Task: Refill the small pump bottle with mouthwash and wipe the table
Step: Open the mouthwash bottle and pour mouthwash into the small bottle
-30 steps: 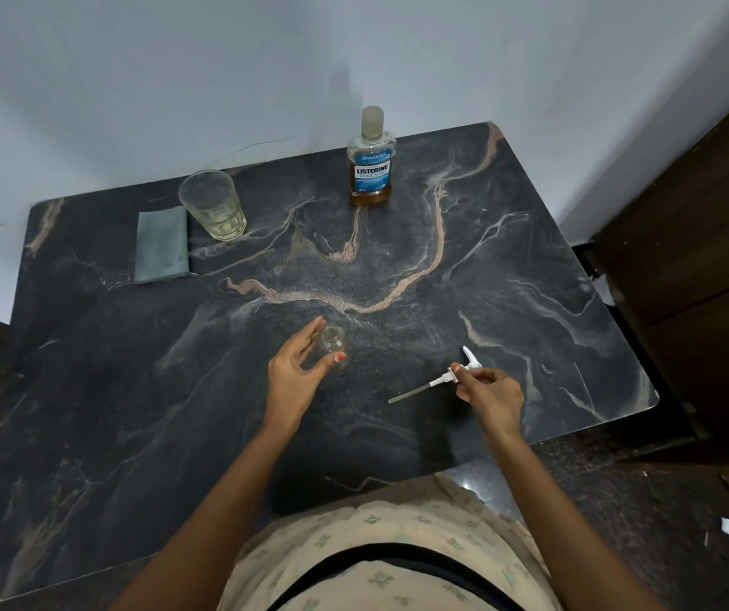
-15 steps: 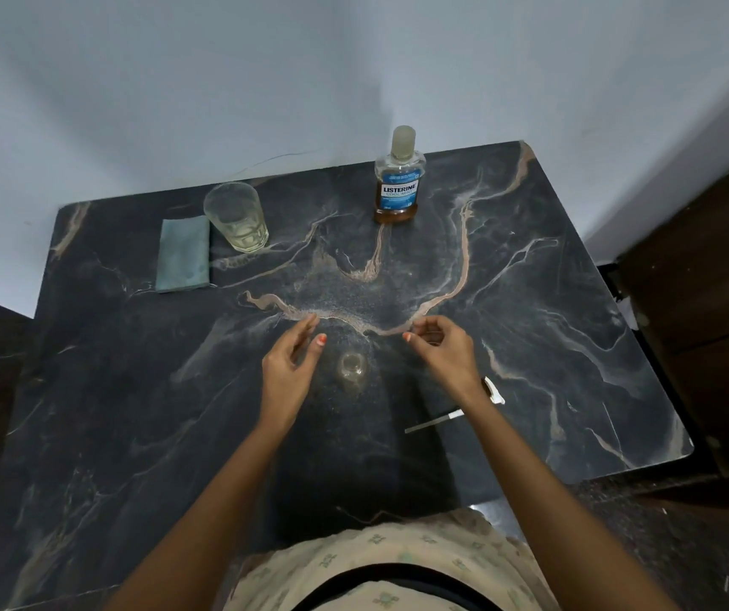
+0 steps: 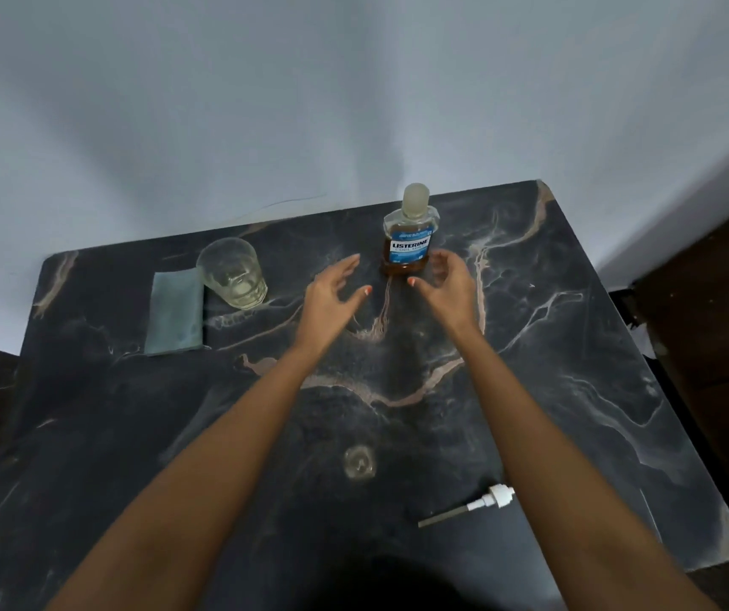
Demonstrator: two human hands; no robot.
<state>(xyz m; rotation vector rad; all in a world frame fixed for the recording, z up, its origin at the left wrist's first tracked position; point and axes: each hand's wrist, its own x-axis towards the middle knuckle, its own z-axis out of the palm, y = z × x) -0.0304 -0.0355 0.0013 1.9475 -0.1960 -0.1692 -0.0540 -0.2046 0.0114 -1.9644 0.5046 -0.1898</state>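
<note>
Both hands have gone from the small bottle up to the far side of the table (image 3: 89, 434); L hand (image 3: 332, 297) and R hand (image 3: 446, 288) now hover w/ fingers spread, holding nothing, either side of the mouthwash bottle (image 3: 407, 240), which stands upright just beyond the fingertips. Left of the L hand: folded cloth (image 3: 175, 313), then a glass (image 3: 232, 273) touching its edge. Well back toward the body, between the forearms, sits the small pump bottle (image 3: 359, 461), open; its pump head (image 3: 475, 507) lies flat by the R forearm.

Pump head (image 3: 500, 496) partly behind right forearm, mouthwash bottle (image 3: 407, 240) small print blurred, table (image 3: 89, 434) front edge cut off
</note>
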